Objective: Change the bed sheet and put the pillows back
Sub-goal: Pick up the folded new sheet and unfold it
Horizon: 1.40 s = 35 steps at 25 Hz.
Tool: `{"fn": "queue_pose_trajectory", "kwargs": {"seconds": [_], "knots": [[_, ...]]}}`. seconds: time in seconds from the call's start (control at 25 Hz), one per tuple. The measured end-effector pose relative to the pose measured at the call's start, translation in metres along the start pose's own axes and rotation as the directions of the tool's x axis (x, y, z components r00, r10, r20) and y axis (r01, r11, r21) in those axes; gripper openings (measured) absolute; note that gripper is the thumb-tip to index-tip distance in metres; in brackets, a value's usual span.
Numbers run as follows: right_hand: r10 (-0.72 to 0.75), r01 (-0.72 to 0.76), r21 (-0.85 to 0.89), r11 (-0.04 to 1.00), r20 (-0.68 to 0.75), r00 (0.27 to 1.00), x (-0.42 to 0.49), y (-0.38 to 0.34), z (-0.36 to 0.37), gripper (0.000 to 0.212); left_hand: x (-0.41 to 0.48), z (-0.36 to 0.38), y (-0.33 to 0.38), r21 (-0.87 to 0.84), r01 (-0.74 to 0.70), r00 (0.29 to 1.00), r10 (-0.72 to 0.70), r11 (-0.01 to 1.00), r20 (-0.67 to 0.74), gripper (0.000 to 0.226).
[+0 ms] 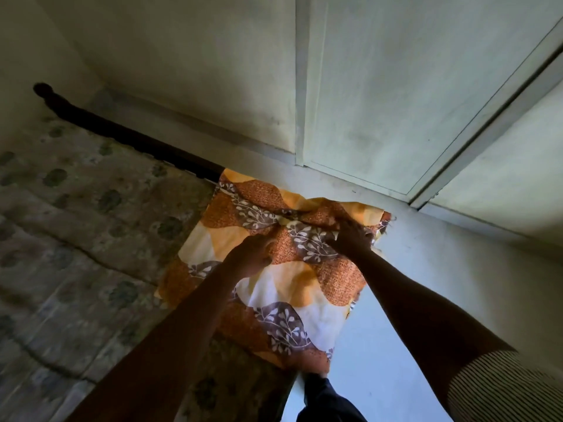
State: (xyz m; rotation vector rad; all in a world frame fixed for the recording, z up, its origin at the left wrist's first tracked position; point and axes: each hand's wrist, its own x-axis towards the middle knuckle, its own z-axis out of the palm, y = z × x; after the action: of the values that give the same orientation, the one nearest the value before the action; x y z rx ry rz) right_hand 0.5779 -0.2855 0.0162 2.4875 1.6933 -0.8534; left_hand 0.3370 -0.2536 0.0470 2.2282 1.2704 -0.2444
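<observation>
A folded bed sheet in orange, white and brown leaf print lies on the right corner of the bare mattress and hangs over its edge. My left hand rests on the sheet's middle with curled fingers gathering the cloth. My right hand grips a bunched fold near the sheet's far right corner. Creases run between the two hands. No pillows are in view.
A dark wooden bed rail runs along the mattress's far side. Pale floor lies to the right of the bed. White wardrobe doors stand beyond it, and a plain wall rises behind the bed.
</observation>
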Motion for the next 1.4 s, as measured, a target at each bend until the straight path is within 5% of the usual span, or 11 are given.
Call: {"fn": "queue_pose_trajectory", "kwargs": {"seconds": [0.16, 0.24, 0.36, 0.4, 0.56, 0.68, 0.88, 1.16, 1.24, 1.28, 1.4], "knots": [[-0.233, 0.245, -0.041, 0.969, 0.184, 0.955, -0.012, -0.016, 0.010, 0.036, 0.017, 0.009, -0.003, 0.162, -0.005, 1.000, 0.005, 0.987, 0.001, 0.072], [-0.376, 0.380, 0.025, 0.925, 0.221, 0.900, -0.036, -0.027, 0.014, 0.033, 0.031, 0.003, -0.019, 0.381, -0.125, 0.986, 0.159, 0.916, -0.057, 0.050], [-0.441, 0.441, 0.051, 0.896, 0.215, 0.871, -0.072, -0.033, 0.019, 0.033, 0.038, -0.010, -0.037, 0.622, -0.362, 0.926, 0.347, 0.694, 0.151, 0.028], [-0.436, 0.436, 0.048, 0.899, 0.208, 0.876, -0.080, -0.032, 0.021, 0.032, 0.030, -0.020, -0.031, 0.644, -0.367, 0.930, 0.256, 0.672, 0.263, 0.020], [-0.477, 0.474, 0.054, 0.879, 0.110, 0.872, -0.136, -0.049, 0.035, 0.031, -0.044, -0.018, -0.042, 0.418, -0.075, 0.994, 0.037, 0.905, 0.099, 0.051], [-0.504, 0.506, 0.002, 0.862, 0.097, 0.858, -0.204, -0.080, 0.069, 0.032, -0.141, 0.010, -0.075, 0.579, 0.002, 0.999, -0.027, 0.815, 0.034, 0.027], [-0.511, 0.504, 0.090, 0.859, 0.080, 0.856, -0.328, -0.140, 0.145, 0.032, -0.302, 0.061, -0.114, 0.395, 0.209, 0.975, -0.222, 0.895, -0.014, 0.033], [-0.477, 0.422, 0.246, 0.873, 0.245, 0.844, -0.451, -0.165, 0.273, 0.027, -0.469, 0.160, -0.162, 0.429, 0.129, 0.980, -0.182, 0.894, 0.085, 0.052], [-0.434, 0.345, 0.306, 0.887, 0.304, 0.848, -0.463, -0.158, 0.280, 0.031, -0.473, 0.183, -0.160, 0.373, 0.194, 0.972, -0.230, 0.907, 0.053, 0.039], [-0.398, 0.299, 0.322, 0.898, 0.303, 0.866, -0.464, -0.153, 0.278, 0.034, -0.472, 0.192, -0.157, 0.249, 0.219, 0.967, -0.244, 0.944, 0.076, 0.035], [-0.317, 0.244, 0.344, 0.907, 0.175, 0.932, -0.447, -0.139, 0.262, 0.033, -0.453, 0.190, -0.147, 0.273, 0.166, 0.979, -0.191, 0.948, 0.069, 0.040]]}}
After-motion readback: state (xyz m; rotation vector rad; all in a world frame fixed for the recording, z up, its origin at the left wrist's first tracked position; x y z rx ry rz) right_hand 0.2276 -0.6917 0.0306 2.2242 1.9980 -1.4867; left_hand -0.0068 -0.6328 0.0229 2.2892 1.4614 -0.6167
